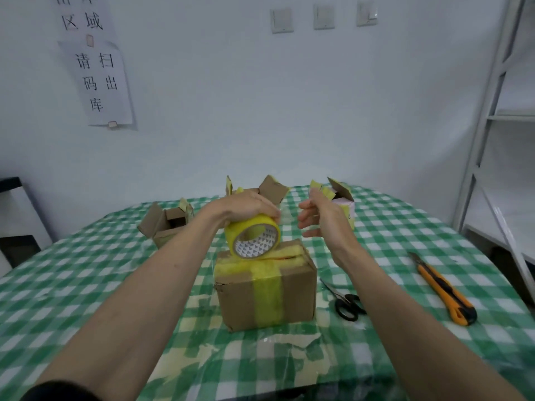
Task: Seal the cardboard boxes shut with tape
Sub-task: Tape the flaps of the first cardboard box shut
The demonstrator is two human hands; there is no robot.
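Left hand (249, 205) grips yellow tape roll (253, 238) from above, fingers curled over rim; roll held just above closed cardboard box (265, 285) mid-table, box already banded with yellow tape. Right hand (321, 217) beside roll, fingers loosely spread, pinch on clear tape end uncertain. Three open boxes behind. Scissors (346, 302) right of box; orange utility knife (444, 289) farther right on green checked tablecloth (86, 270).

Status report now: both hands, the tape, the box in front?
Left hand grips yellow tape roll above taped brown cardboard box. Right hand open beside roll, fingers spread. Black scissors, orange utility knife lie right, clear.
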